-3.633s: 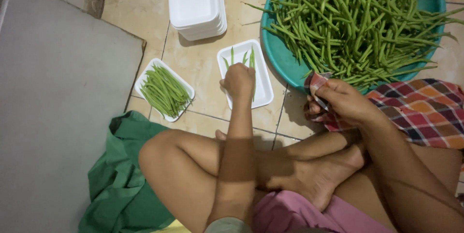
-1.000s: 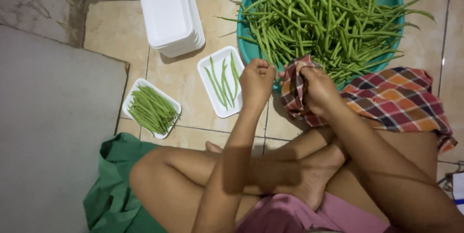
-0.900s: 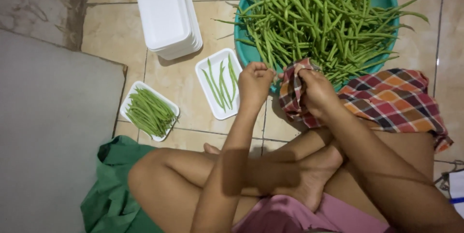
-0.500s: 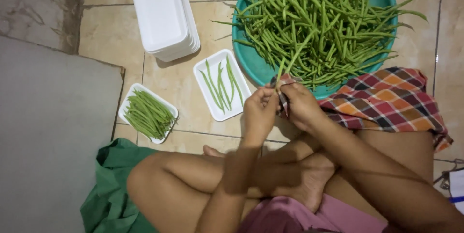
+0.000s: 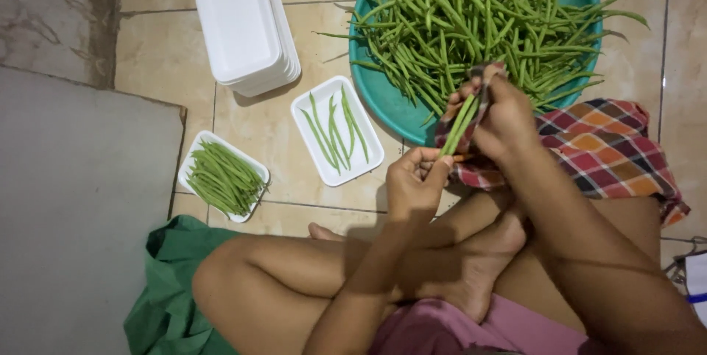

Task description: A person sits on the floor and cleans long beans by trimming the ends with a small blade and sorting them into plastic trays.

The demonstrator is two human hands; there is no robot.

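The person sits cross-legged on the tiled floor, both forearms reaching forward over the knees. The left hand is curled, its fingertips pinched on the lower end of a small bunch of green beans. The right hand is raised just above it, fingers wrapped around the upper part of the same bunch, wrist bent toward the basin; whether it also holds a small tool cannot be told. The bunch stands nearly upright between the two hands, over the edge of a checked cloth that lies across the person's leg.

Just beyond the hands sits a teal basin heaped with loose beans. To its left a white tray holds a few beans, a second tray further left holds a fuller pile, and a stack of empty trays lies above them. A green cloth lies bunched beside the left knee.
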